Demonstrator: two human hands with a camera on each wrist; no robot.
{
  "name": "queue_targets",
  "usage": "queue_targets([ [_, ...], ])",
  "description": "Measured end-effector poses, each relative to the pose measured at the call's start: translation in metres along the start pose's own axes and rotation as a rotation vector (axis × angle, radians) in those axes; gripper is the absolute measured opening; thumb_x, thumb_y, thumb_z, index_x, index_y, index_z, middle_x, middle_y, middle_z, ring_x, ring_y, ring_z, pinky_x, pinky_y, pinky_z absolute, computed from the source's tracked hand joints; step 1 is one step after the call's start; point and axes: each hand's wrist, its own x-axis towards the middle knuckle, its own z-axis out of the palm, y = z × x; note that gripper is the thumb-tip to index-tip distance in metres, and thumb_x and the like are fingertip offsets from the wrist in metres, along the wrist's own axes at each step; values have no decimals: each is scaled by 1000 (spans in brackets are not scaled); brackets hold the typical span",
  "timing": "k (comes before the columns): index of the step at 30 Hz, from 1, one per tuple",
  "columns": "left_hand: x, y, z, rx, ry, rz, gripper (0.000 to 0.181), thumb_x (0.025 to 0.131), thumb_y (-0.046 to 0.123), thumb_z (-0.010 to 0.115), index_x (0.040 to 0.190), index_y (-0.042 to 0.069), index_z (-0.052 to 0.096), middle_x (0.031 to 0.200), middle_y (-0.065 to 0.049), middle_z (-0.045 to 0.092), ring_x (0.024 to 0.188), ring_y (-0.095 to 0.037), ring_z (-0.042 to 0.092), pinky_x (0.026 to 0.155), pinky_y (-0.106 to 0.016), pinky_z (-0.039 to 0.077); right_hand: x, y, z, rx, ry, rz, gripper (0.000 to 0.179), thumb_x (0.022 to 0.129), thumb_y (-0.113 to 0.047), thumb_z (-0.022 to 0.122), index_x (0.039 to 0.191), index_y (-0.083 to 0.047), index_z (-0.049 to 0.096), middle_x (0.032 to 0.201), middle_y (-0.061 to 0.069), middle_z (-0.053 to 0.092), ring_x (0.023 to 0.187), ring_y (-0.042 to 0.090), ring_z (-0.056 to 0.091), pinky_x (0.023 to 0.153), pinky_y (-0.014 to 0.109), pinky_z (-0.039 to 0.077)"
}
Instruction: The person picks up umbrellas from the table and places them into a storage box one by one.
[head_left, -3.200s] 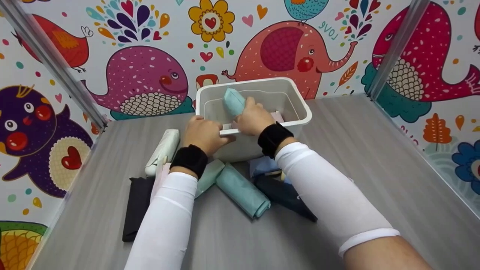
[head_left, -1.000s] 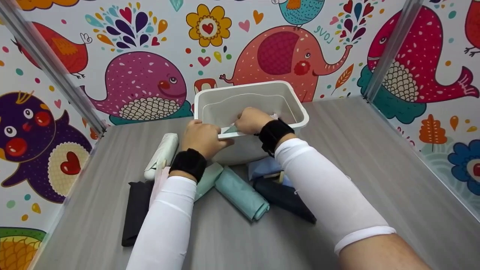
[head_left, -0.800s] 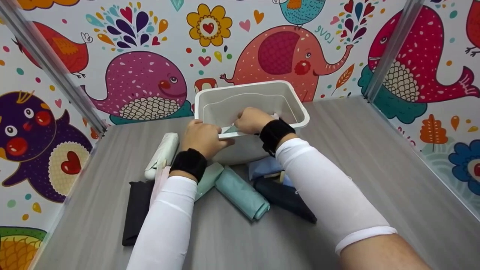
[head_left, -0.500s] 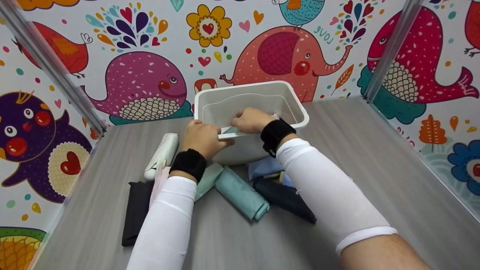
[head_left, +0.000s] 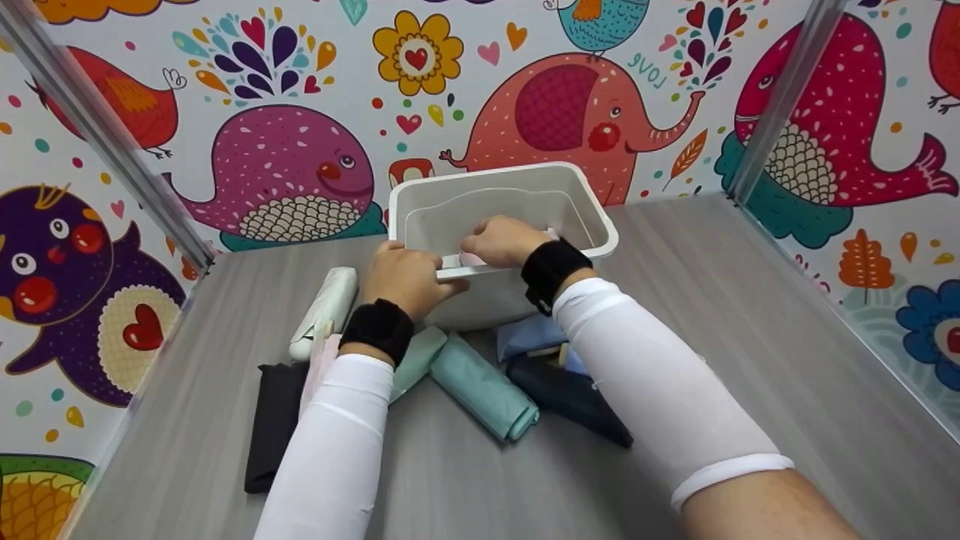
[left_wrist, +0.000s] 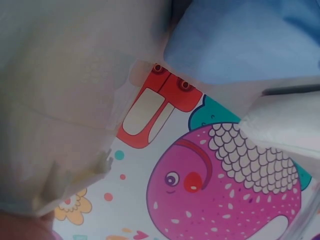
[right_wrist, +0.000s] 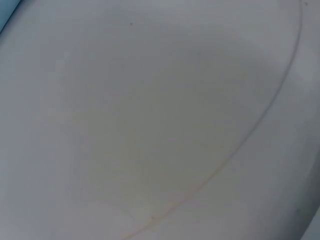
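My left hand [head_left: 405,279] grips the near left rim of a white plastic bin [head_left: 501,174], its thumb outside the wall. Inside the bin is my right hand [head_left: 504,241], near the front wall; its fingertips point down and are partly hidden. Just beside those fingers a bit of a pink item [head_left: 471,259] shows, and whether the hand holds anything is hidden. The right wrist view is filled by the bin's inner wall [right_wrist: 165,115], with a light blue sliver [right_wrist: 7,11] at the top left corner.
Folded umbrellas lie before the bin: white [head_left: 326,311], black [head_left: 274,429], pink [head_left: 319,367], pale green [head_left: 418,361], teal [head_left: 486,388], navy [head_left: 570,399] and blue [head_left: 525,336]. Patterned walls [head_left: 420,135] enclose the grey table [head_left: 690,300] at back and sides.
The right hand has lowered a light teal folded umbrella into the bin. Its teal edge, visible half a second ago under the fingers, is out of sight; pink shows there. The left hand stays put.
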Motion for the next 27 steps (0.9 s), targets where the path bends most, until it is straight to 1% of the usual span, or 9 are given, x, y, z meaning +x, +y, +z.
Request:
queue_targets([
  [4,-1,0,0,4,-2,1,48,88,58,77,75,12,74,65,-5,71,75,-30,74,110,-49,44,0,0,1,10,2,5,57,99,-39,54,147,-9,61,150,12,62,133,29,59,117,46,45],
  [8,0,1,-1,5,-12,-5,48,89,58,76,76,11,75,66,-6,72,77,-30,74,111,-50,43,-1,0,2,30,34,-8,57,99,-37,54,147,-7,60,150,13,61,133,29,59,116,46,45],
  [10,0,1,-1,6,-21,-13,49,89,58,76,76,12,74,66,-6,72,77,-29,74,111,-50,43,-3,0,3,52,60,-21,57,100,-35,54,149,-6,58,152,13,60,133,29,59,117,46,44],
  [13,1,1,-1,0,-24,-17,48,89,58,76,75,12,74,66,-6,72,78,-30,74,111,-50,42,-5,2,4,115,109,-31,57,100,-31,52,151,-5,56,153,13,59,134,27,58,119,46,43],
  [17,1,1,-1,-4,-18,-16,48,89,58,76,75,12,74,66,-6,72,78,-30,74,111,-50,43,-8,4,5,171,171,-50,53,101,-27,51,149,-5,58,151,12,61,132,26,58,118,45,43],
  [20,1,1,-1,-10,-19,-18,48,88,58,77,73,12,73,66,-6,72,79,-31,74,111,-50,43,-10,7,6,184,205,-72,51,101,-26,51,148,-7,59,150,11,61,128,25,59,116,43,45],
  [23,1,1,-1,-18,-21,-22,49,88,58,77,71,12,71,64,-6,71,79,-30,74,112,-50,42,-13,10,6,232,254,-118,50,101,-24,52,146,-8,60,150,11,61,127,25,58,114,43,45],
  [27,2,0,-1,-20,-30,-27,49,89,58,77,71,13,70,63,-5,69,79,-30,74,112,-50,42,-24,18,4,357,357,-233,46,99,-19,54,141,-4,64,148,14,63,136,25,57,118,42,43],
])
